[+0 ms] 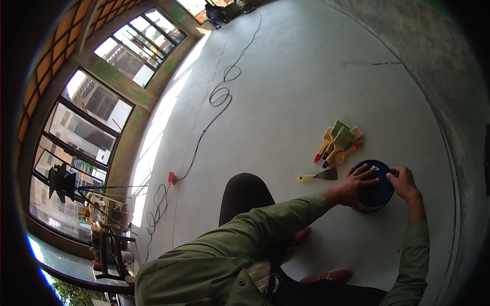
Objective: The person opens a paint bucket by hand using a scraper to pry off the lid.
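Observation:
A round blue can (376, 190) with a dark blue lid stands on the floor in front of me. My left hand (358, 184) grips it from the left, fingers across the lid and thumb down at the near side. On the opposite edge, my right hand (405, 182) has its fingertips on the lid's rim, with the other fingers curled against the side. A small pale mark shows on the lid. Just left of the can lies a putty knife (326, 175) with a pale handle. Beyond it several paintbrushes (339, 140) with green bristles are heaped together.
A long black cable (193, 158) loops over the grey floor (286, 92), with a red box (171, 178) on it. Windows (71, 153) and a dark stand (112, 250) line the left side. A wall (434, 56) rises at right. Another person (216, 15) is far back.

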Action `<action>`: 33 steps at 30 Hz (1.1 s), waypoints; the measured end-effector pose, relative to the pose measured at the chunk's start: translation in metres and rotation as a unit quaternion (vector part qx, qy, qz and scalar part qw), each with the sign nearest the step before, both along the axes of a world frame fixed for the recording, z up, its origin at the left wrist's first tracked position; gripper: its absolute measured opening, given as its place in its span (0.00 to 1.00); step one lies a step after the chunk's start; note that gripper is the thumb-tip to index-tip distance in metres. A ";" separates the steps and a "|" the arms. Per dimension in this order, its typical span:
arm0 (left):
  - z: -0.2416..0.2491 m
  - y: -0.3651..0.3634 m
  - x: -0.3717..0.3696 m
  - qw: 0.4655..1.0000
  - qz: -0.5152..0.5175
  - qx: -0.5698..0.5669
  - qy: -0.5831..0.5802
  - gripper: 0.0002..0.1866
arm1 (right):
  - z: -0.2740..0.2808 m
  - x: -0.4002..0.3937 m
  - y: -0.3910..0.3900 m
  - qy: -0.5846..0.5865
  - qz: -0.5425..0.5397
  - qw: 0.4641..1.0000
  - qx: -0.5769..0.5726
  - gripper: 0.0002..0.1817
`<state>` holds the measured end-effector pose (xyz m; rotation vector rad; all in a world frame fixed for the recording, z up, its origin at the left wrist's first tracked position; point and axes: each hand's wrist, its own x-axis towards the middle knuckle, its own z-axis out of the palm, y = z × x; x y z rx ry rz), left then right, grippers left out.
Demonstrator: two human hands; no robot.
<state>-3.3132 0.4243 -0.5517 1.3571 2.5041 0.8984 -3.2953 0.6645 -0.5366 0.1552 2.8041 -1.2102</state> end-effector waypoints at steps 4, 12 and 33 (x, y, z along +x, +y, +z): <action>0.002 0.000 0.000 1.000 -0.002 0.004 -0.004 0.52 | 0.006 -0.002 -0.001 -0.015 -0.006 1.000 -0.001 0.17; 0.003 -0.001 -0.002 1.000 -0.004 0.009 -0.016 0.52 | 0.011 -0.007 -0.003 -0.021 0.000 1.000 0.014 0.16; -0.002 0.003 -0.020 0.994 -0.011 0.062 -0.093 0.50 | 0.018 -0.030 0.006 -0.013 0.015 0.999 0.030 0.15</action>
